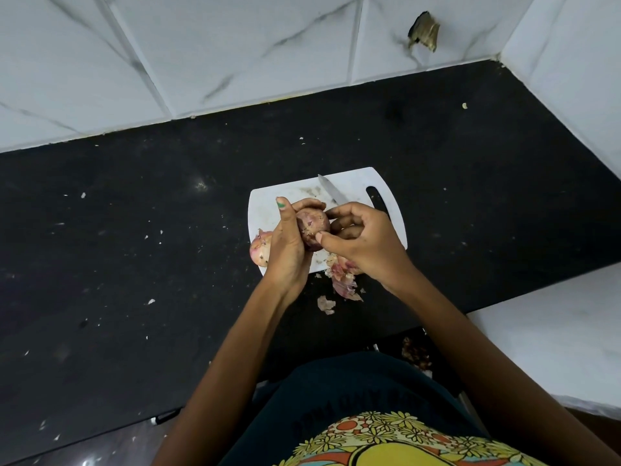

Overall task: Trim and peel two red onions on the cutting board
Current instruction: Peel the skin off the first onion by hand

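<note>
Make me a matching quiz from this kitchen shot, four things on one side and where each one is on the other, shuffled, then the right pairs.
Things:
1. knife
2. onion being peeled
3. second onion
4. peel scraps

Places:
A. at the board's left edge, beside the left wrist
B. lying on the cutting board, behind the hands
C. at the board's near edge, spilling onto the black counter
D. held between the left hand and right hand

Pairs: 1-B, 2-D, 3-A, 4-C

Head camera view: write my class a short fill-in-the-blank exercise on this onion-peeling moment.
1. The left hand holds an ____ above the cutting board.
2. The knife lies on the ____.
3. The countertop is coloured ____.
4. A second onion lies ____ of the left hand.

Missing words: onion; cutting board; black; left
</note>
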A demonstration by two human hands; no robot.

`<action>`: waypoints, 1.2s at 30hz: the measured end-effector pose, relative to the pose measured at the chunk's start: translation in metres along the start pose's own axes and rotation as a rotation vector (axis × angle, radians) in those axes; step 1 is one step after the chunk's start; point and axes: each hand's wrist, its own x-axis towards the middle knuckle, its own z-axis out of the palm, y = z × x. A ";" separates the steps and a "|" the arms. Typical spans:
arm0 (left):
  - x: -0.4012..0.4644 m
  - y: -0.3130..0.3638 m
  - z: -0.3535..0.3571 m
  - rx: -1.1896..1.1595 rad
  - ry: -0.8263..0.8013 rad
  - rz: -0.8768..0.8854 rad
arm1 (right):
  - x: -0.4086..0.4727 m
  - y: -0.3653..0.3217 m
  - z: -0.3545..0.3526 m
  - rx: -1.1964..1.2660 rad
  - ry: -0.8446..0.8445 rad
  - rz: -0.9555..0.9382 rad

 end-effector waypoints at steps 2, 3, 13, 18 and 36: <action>-0.001 0.000 0.000 -0.007 -0.014 0.017 | 0.000 0.001 -0.001 -0.005 0.004 -0.001; -0.001 0.000 0.000 -0.006 -0.017 0.024 | 0.000 0.001 -0.001 -0.008 0.004 -0.003; -0.007 0.000 0.003 0.066 -0.023 0.014 | -0.003 -0.003 -0.002 -0.067 0.014 -0.021; -0.008 -0.002 0.003 0.067 0.000 -0.002 | -0.002 -0.004 -0.003 -0.127 0.038 -0.042; -0.007 -0.005 0.005 0.278 0.178 -0.141 | 0.000 0.004 0.001 -0.226 0.130 -0.204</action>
